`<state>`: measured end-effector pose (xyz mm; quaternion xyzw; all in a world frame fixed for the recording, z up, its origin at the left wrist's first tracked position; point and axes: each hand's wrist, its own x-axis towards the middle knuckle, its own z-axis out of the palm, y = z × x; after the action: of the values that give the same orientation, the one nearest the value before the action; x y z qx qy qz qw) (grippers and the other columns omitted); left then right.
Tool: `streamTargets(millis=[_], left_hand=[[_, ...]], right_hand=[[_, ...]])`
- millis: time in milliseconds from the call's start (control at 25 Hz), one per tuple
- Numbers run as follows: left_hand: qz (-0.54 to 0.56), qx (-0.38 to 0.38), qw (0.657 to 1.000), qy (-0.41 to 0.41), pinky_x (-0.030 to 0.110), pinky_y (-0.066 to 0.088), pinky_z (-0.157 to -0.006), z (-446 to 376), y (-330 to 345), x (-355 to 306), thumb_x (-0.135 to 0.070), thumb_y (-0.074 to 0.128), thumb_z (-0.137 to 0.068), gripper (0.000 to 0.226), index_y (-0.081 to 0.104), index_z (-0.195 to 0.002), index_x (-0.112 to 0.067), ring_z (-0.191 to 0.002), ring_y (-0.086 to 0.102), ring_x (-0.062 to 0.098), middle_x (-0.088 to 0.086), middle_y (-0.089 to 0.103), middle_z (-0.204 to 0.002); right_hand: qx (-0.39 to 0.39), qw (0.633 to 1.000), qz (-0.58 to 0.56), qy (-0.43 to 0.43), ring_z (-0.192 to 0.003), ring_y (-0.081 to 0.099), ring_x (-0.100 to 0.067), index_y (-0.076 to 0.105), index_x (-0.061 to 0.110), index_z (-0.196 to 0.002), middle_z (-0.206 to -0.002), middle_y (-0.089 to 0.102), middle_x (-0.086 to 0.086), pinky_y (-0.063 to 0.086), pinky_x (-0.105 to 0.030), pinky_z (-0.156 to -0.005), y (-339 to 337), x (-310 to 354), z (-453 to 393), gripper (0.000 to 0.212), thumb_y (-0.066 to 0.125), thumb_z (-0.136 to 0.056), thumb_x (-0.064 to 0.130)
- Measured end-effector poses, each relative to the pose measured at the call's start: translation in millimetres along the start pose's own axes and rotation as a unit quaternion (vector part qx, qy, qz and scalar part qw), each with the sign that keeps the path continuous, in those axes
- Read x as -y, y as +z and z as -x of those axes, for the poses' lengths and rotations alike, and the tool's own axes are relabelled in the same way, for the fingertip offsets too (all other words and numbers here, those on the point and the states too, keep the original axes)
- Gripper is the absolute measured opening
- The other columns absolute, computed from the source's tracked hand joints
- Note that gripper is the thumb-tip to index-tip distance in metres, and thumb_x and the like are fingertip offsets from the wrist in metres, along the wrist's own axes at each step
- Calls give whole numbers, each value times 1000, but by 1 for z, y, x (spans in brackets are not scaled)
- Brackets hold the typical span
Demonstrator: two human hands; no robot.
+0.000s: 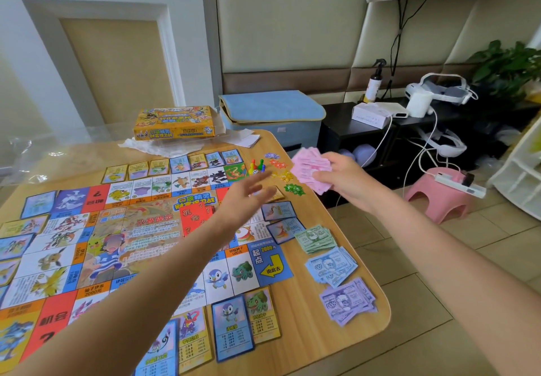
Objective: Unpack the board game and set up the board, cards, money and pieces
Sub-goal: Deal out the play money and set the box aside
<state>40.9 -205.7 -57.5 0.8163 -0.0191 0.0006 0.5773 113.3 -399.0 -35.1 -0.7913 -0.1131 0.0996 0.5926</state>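
Note:
The game board [140,241] lies unfolded on the wooden table [336,343], with property cards [232,327] laid around its edges. My right hand [339,181] grips a stack of pink money [310,169] over the table's right edge. My left hand [248,191] reaches over the board's far right corner with straight fingers and holds nothing. Green money [315,238], blue money [330,265] and purple money [348,301] lie in three piles down the right side. Coloured pawns [257,165] and small coloured tokens [282,170] sit near the far right corner.
The yellow game box [175,122] sits at the table's far edge on crumpled plastic wrap [146,148]. A blue storage box [272,115], a black shelf [366,138] with devices and cables, and a pink stool [442,197] stand on the floor to the right.

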Motion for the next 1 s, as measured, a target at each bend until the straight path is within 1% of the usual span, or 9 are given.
streamTargets(millis=[80,160,240,400,520,600,720,920,1000], left_hand=[[283,26,953,-106,30,45,-94,-4,-3,-9,-32,55,-91,45,49,-131,-13,-118,52,20,1,54,-131],[375,-3,919,-121,30,53,-82,-8,-2,-13,-24,51,-94,35,53,-123,-4,-98,63,21,10,63,-113],[422,-79,893,-136,30,56,-73,-14,-4,-16,-13,47,-96,26,52,-118,1,-83,63,20,13,65,-97],[451,-162,868,-132,27,57,-58,-31,-44,-11,-7,44,-97,22,48,-118,-3,-77,62,21,14,61,-92],[417,-153,889,-113,25,57,-56,-48,-78,-9,-6,43,-97,22,48,-118,0,-65,68,16,13,63,-90],[386,-134,906,-106,23,57,-58,-62,-91,-7,-7,43,-98,23,48,-118,3,-65,68,17,12,63,-89],[365,-100,919,-107,25,58,-63,-89,-103,2,-8,42,-98,34,44,-128,7,-82,64,22,14,63,-96],[368,-73,920,-109,26,59,-65,-115,-112,16,-7,43,-97,35,43,-130,6,-83,65,22,15,65,-98],[370,-69,920,-110,26,59,-66,-120,-114,22,-7,44,-97,36,43,-130,6,-84,66,22,16,64,-102]], right_hand=[[83,995,-45,-35,-97,62,-22,59,13,-99,-106,64,-12,49,-34,-88,27,17,7,19,57,-87,-1],[95,994,-23,-43,-101,63,-25,56,9,-111,-111,64,-13,50,-36,-91,59,25,5,26,61,-86,2],[47,996,54,-60,-101,61,-25,50,8,-120,-113,63,-12,50,-36,-91,85,27,-3,37,63,-85,8],[-36,971,188,-146,-80,55,-7,64,7,-104,-94,61,1,44,-16,-69,83,40,-42,19,59,-89,17],[-134,960,232,-79,-98,60,-18,69,5,-95,-101,68,-7,44,-25,-80,54,31,-104,16,55,-91,12],[-121,944,307,-28,-104,59,-22,70,5,-94,-107,67,-11,40,-24,-79,47,11,-143,16,55,-90,9],[-40,928,371,-4,-112,53,-25,68,9,-106,-120,59,-12,37,-23,-79,54,-17,-176,20,61,-88,6],[-2,946,325,-13,-96,55,-12,69,10,-109,-115,65,-8,37,-21,-76,53,-30,-195,27,71,-82,14],[-23,945,327,-17,-98,57,-14,69,9,-109,-114,66,-8,38,-20,-77,55,-33,-203,27,70,-82,13]])
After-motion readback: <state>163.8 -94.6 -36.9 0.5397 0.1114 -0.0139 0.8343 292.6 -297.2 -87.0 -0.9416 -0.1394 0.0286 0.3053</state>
